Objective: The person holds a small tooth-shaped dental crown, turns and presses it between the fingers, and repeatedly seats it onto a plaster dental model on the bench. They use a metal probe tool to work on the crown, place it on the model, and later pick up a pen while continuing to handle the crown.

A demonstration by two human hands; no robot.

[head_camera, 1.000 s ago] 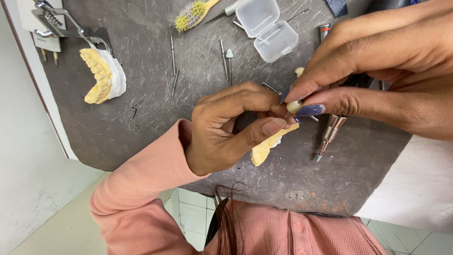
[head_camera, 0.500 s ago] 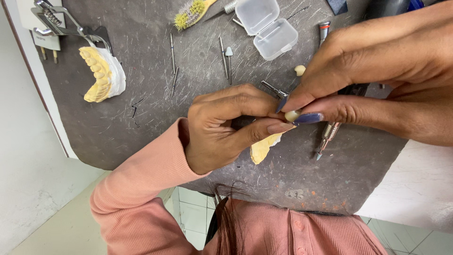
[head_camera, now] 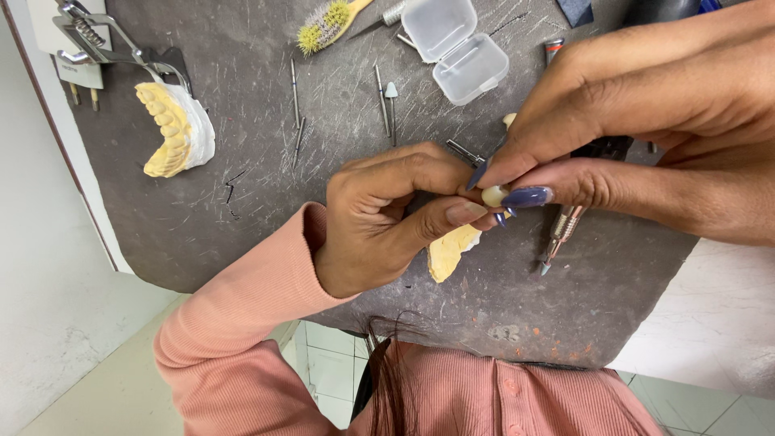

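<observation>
Scratched grey slab (head_camera: 242, 202), small cream tooth (head_camera: 493, 195)

— What's different on my feed?
— The right hand (head_camera: 638, 137) drops nearer and slightly left, carrying the pale tooth piece (head_camera: 493, 195) toward the left hand (head_camera: 387, 210), whose thumb edges left.

A dark, scratched worktop (head_camera: 242, 202) carries a yellow dental cast (head_camera: 171, 129) at its left. Right of the cast lie thin metal burs (head_camera: 296, 109), farther right a bristle brush (head_camera: 327, 23) and an open clear plastic box (head_camera: 456, 48).
</observation>
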